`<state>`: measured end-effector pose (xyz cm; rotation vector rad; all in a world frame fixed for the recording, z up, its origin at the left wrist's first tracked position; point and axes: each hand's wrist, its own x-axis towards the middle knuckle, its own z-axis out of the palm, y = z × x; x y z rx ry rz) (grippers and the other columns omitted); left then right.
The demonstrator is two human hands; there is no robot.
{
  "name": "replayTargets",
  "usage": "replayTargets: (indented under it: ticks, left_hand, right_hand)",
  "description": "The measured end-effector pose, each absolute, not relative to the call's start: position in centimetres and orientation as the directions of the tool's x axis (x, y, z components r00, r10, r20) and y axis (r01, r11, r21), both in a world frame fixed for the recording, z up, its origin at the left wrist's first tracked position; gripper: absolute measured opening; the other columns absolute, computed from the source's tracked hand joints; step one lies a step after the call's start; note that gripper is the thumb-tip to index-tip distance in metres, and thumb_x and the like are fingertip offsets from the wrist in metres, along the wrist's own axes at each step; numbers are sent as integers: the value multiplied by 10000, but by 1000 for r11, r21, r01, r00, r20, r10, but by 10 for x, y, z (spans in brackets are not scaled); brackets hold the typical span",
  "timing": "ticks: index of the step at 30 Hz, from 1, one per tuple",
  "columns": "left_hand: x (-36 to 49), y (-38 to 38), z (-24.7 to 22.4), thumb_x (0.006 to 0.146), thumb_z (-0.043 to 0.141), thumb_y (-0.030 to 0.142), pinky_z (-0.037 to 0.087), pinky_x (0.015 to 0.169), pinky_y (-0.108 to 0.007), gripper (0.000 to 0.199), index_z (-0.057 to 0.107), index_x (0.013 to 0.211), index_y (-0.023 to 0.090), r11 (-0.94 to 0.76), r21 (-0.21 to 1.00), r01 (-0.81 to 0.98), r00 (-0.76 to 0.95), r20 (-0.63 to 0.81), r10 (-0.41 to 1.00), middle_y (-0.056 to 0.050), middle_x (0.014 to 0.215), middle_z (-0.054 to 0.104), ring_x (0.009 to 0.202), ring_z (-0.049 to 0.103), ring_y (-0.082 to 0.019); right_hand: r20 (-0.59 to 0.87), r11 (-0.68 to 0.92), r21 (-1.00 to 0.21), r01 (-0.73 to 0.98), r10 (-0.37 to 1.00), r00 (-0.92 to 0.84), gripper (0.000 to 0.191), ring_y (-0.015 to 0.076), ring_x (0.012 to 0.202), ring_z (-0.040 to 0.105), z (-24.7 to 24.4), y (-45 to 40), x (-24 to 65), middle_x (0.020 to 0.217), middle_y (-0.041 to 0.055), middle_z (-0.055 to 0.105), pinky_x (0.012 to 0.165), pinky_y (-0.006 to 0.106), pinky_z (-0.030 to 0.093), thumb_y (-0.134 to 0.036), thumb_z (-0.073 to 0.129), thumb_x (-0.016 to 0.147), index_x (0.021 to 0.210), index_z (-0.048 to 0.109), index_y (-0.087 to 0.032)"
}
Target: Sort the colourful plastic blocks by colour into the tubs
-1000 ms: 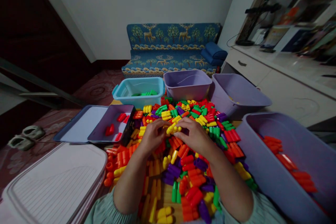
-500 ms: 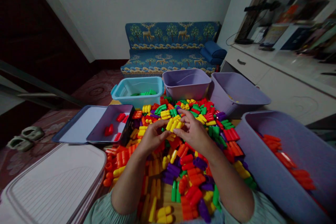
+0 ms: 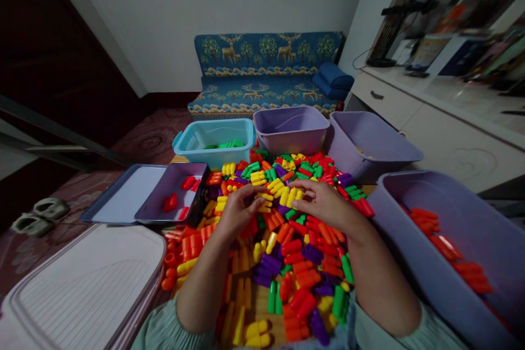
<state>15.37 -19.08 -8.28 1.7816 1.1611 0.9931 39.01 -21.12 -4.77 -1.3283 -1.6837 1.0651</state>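
Observation:
My left hand (image 3: 241, 211) is over the middle of a heap of coloured plastic toy blocks, thumb and fingers closed around the edge of a yellow block (image 3: 266, 203). To its right, my right hand (image 3: 320, 200) pinches another yellow block (image 3: 292, 197), made of several joined rounded tubes, between thumb and fingers. A small gap separates the two yellow blocks. Red, orange, green, purple and yellow blocks lie loose under and around both hands, among them a purple block (image 3: 271, 263) and a red block (image 3: 292, 248).
At the back stand a light blue bin (image 3: 192, 145) with green blocks and two purple bins (image 3: 287, 145) (image 3: 350, 158). A larger purple bin (image 3: 394, 229) at right holds orange blocks. On the left are a shallow box (image 3: 151, 210) with red blocks and a pale lid (image 3: 82, 284).
My hands have moved apart, the right one going rightward with a yellow block. The yellow blocks that were together between my hands are now separated.

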Motion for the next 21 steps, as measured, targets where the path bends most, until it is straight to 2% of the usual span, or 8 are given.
replayTargets:
  ticks: [2, 6, 9, 12, 14, 17, 21]
  left_hand:
    - [154, -190, -85, 824, 644, 325, 521, 760, -315, 307, 690, 1078, 159, -287, 894, 346, 278, 194, 941, -81, 943, 713, 836, 654, -200]
    - [154, -189, -91, 783, 684, 270, 532, 826, -343, 342, 675, 1112, 174, -318, 893, 318, 327, 212, 921, -99, 1075, 704, 971, 656, -231]
    - [154, -189, -92, 770, 686, 232, 537, 845, -352, 348, 680, 1113, 180, -313, 890, 332, 328, 203, 923, -100, 1107, 702, 1000, 658, -238]
    - [154, -189, -89, 773, 656, 203, 542, 826, -353, 335, 687, 1104, 166, -298, 885, 358, 304, 191, 933, -98, 1063, 717, 938, 676, -229]
    - [154, -189, -86, 776, 635, 195, 542, 801, -343, 317, 694, 1083, 147, -288, 880, 377, 278, 190, 942, -96, 1007, 727, 884, 682, -220]
    - [154, -189, -83, 765, 635, 204, 531, 761, -311, 296, 708, 1043, 134, -287, 868, 404, 227, 209, 951, -86, 948, 733, 836, 678, -206]
    - [154, -189, -82, 759, 641, 220, 507, 704, -274, 285, 718, 1022, 144, -290, 857, 427, 186, 231, 955, -72, 922, 730, 799, 666, -189]
  right_hand:
    - [19, 56, -962, 266, 990, -139, 404, 216, 828, 698, -43, -210, 395, 966, 51, 730, 690, 339, 583, -264, 719, 712, 1111, 670, -224]
    - [-26, -25, -999, 27, 1000, -16, 469, 150, 647, 669, -30, -210, 398, 903, 36, 728, 585, 283, 568, -298, 772, 657, 1098, 651, -193]
    - [-23, -21, -999, -45, 999, 41, 457, 111, 565, 623, -25, -209, 399, 804, 12, 717, 532, 233, 531, -312, 808, 624, 1035, 671, -167]
    - [-9, -4, -997, -82, 998, 62, 401, 109, 570, 615, -25, -208, 401, 708, -8, 688, 497, 194, 491, -334, 816, 633, 974, 695, -161]
    - [7, 23, -990, -142, 994, 109, 381, 103, 581, 613, -24, -208, 402, 713, -15, 677, 485, 174, 475, -335, 816, 640, 962, 701, -168]
    - [31, 108, -943, -315, 970, 240, 321, 87, 591, 605, -17, -206, 406, 767, -18, 669, 504, 166, 491, -286, 809, 649, 926, 693, -173]
    - [-48, 266, -766, -586, 884, 465, 99, 82, 643, 614, 1, -192, 425, 823, 24, 674, 558, 174, 531, -217, 692, 771, 831, 644, -154]
